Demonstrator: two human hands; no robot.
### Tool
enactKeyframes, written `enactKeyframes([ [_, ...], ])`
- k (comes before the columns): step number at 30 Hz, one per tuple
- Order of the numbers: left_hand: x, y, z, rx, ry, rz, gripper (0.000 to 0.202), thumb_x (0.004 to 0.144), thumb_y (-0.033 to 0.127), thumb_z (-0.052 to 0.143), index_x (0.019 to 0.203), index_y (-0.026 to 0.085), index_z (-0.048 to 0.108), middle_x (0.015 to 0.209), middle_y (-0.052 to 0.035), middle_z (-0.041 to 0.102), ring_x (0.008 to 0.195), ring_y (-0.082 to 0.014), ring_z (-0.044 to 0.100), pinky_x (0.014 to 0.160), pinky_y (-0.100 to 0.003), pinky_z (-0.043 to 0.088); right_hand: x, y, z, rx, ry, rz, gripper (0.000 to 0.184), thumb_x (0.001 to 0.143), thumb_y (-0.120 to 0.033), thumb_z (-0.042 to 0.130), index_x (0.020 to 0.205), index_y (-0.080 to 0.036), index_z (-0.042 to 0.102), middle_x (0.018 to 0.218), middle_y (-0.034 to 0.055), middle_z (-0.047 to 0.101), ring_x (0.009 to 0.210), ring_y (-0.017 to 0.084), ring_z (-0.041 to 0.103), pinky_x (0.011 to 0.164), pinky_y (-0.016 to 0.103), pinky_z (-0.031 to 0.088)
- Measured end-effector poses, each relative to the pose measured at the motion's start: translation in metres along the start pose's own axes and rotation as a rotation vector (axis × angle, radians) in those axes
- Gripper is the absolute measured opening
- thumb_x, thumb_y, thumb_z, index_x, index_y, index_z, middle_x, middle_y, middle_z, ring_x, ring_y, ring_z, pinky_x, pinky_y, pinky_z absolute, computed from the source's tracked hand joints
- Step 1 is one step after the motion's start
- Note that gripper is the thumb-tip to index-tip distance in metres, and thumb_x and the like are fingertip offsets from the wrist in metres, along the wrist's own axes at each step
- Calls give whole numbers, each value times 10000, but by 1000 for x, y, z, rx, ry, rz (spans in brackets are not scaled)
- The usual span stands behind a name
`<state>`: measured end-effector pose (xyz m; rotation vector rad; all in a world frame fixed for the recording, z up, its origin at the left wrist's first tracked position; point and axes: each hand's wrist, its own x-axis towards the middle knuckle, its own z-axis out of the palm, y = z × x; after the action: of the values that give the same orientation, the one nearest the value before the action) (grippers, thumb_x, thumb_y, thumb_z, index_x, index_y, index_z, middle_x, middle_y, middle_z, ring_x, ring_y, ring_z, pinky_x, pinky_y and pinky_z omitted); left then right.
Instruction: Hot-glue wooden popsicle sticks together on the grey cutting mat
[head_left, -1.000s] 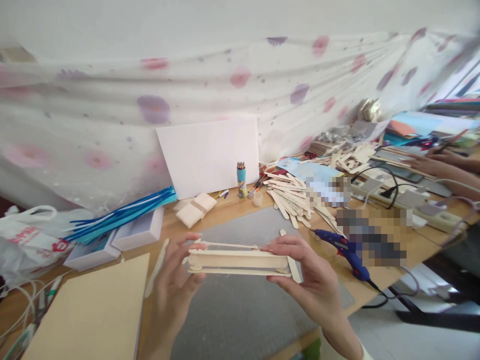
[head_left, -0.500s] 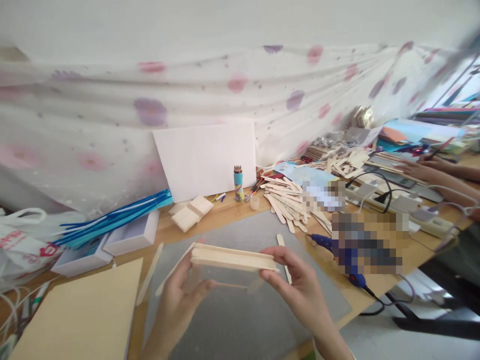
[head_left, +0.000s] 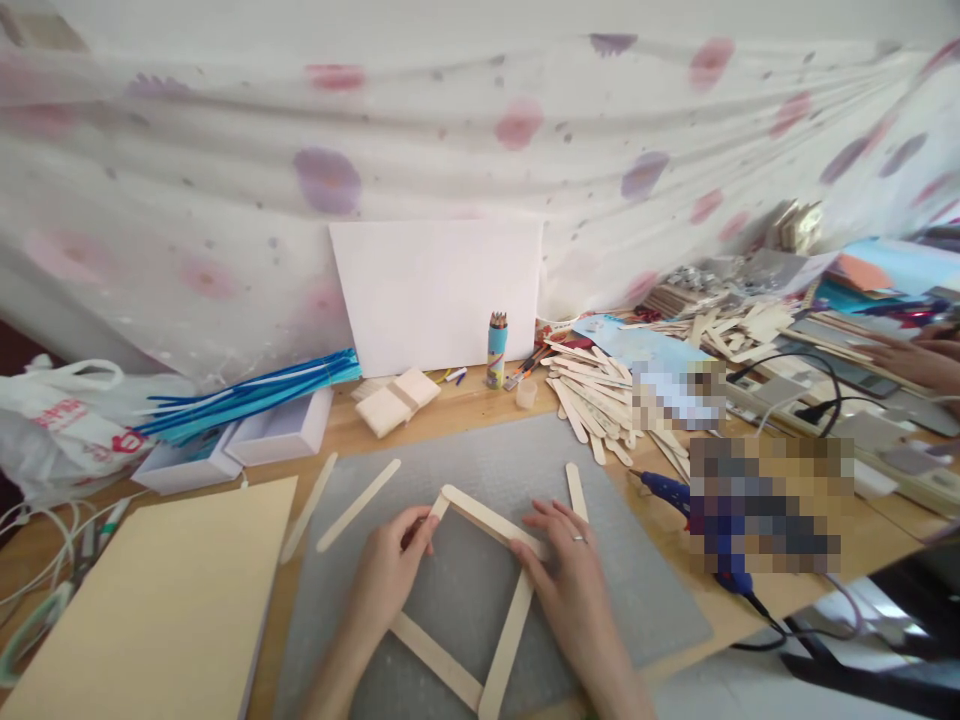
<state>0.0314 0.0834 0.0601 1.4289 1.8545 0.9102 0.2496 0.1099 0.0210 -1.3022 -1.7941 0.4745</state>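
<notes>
A square frame of wooden craft sticks [head_left: 510,635] lies on the grey mat [head_left: 480,455], turned cornerwise to me. My left hand [head_left: 394,565] pinches its left side near the far corner. On the right corner, my right hand [head_left: 566,560] has its thumb and fingers closed about the frame; a ring shows on one finger. Part of the left side is hidden behind my left hand. Two loose sticks lie to the left, one of them a craft stick [head_left: 360,505] on the mat. Past my right hand lies another loose stick [head_left: 576,490].
A blue glue gun [head_left: 694,510] lies to the right beside a heap of craft sticks [head_left: 592,395]. Behind stand a pencil tube [head_left: 496,350] and a white board [head_left: 439,300]. A tan board [head_left: 157,590] is at left. Another person's hand [head_left: 911,355] is at far right.
The stick frame, held up edge-on before, has come down flat on the mat. Both hands moved with it, and the view has shifted slightly.
</notes>
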Motion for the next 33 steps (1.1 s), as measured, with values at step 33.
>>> enactKeyframes([
  [33,-20,0,-18,367,34,87,81,831,182,625,840,217,698,856,-36,701,829,-232,663,727,-340,501,0,-20,-36,322,437,330,253,831,-455,709,808,-221,617,669,-26,447,614,162,406,597,316,311],
])
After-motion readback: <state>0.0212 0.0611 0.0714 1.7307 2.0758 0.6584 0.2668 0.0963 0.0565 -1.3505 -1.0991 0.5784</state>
